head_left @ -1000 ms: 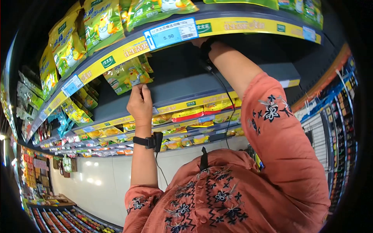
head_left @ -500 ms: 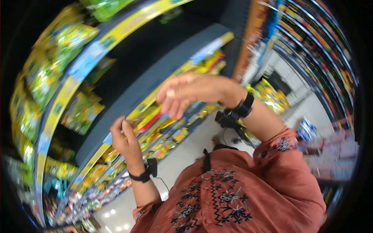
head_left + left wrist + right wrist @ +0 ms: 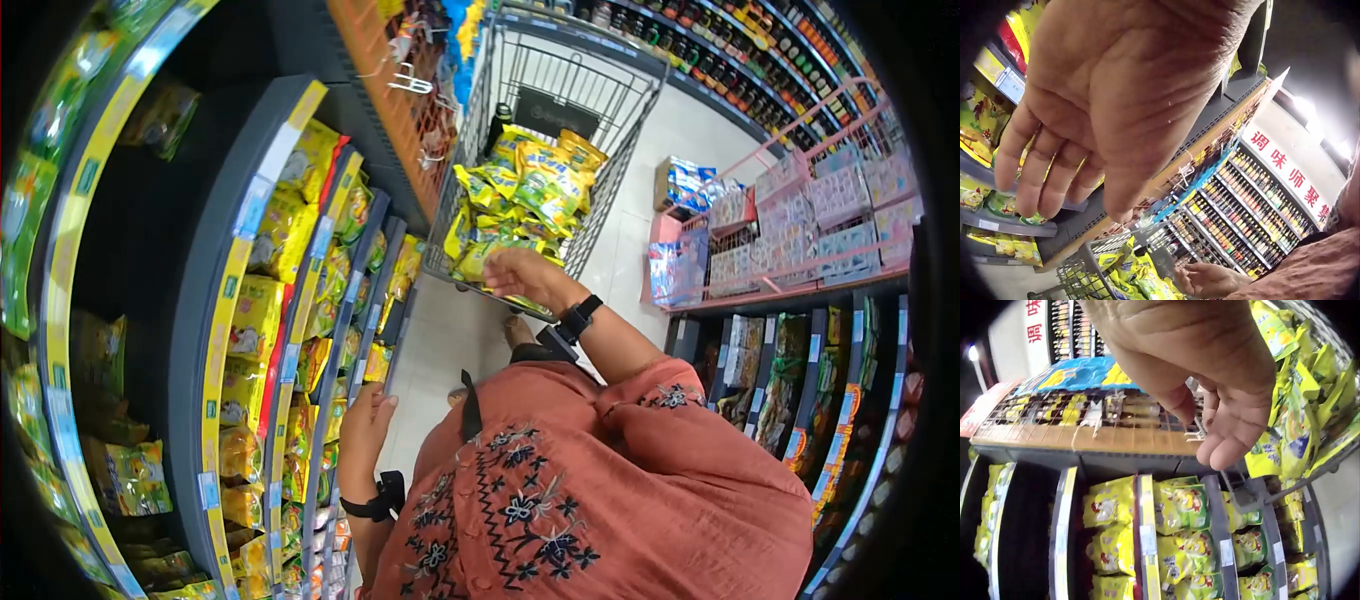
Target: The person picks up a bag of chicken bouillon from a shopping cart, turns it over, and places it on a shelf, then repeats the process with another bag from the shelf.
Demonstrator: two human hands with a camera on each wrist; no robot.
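Note:
My right hand (image 3: 530,278) hovers at the near end of a wire shopping cart (image 3: 622,150), overlapping the yellow-green seasoning bags (image 3: 545,190) heaped inside. In the right wrist view its fingers (image 3: 1229,434) hang loosely bent with nothing between them, beside the cart's corner. My left hand (image 3: 365,430) is low beside the shelf fronts, away from the cart. The left wrist view shows its bare palm and loosely extended fingers (image 3: 1032,181), with packets on the shelves behind them.
Shelves of yellow packets (image 3: 250,320) run along the left, their edges (image 3: 215,350) jutting toward me. A pink wire rack of boxed goods (image 3: 790,230) stands at the right. Bottle shelves (image 3: 700,60) line the far side, and an orange mesh panel (image 3: 385,110) flanks the cart.
The view has swung right from the shelf to the cart. My right hand has come out of the shelf and over to the cart. My left hand has left the bag it touched and dropped lower.

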